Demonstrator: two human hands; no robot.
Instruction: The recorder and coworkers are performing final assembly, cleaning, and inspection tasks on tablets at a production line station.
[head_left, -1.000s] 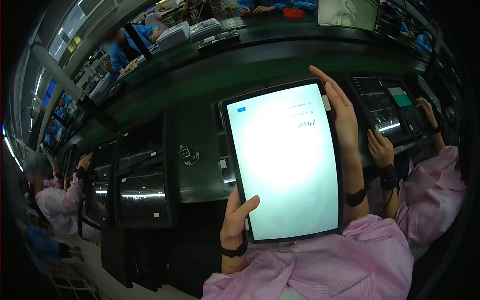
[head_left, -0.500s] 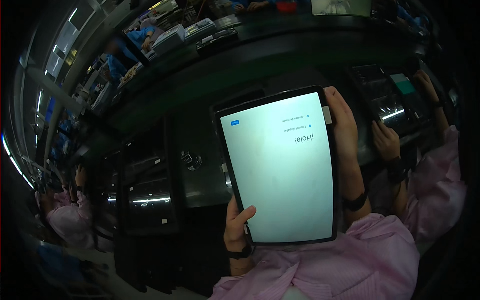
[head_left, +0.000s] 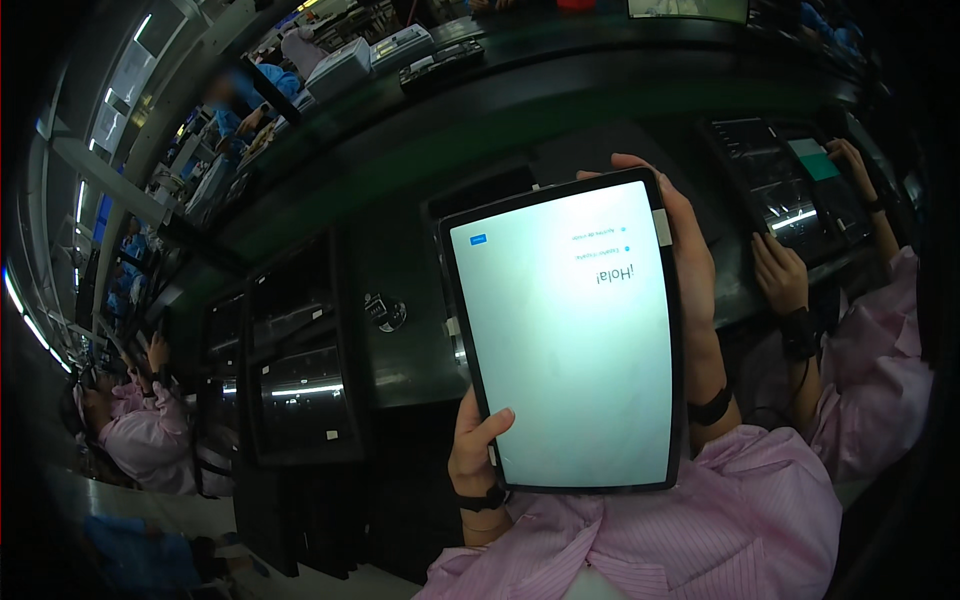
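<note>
I see my left hand (head_left: 478, 440) gripping the lit tablet's (head_left: 570, 330) lower edge and my right hand (head_left: 690, 250) clasping its upper right edge, holding it above a long dark bench (head_left: 400, 330). Dark trays (head_left: 300, 380) of tablets line the bench; a co-worker's hand (head_left: 780, 275) rests on it at right.

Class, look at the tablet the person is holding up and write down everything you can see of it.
The tablet is a thin dark-framed slab with rounded corners, held up facing the camera and slightly tilted. Its screen is lit, mostly white, with a small blue button near the top left and a few lines of text that appear upside down. A pale tab sticks out on its upper right edge. The left hand grips its lower left edge, thumb over the frame; the right hand holds the upper right edge from behind.
</note>
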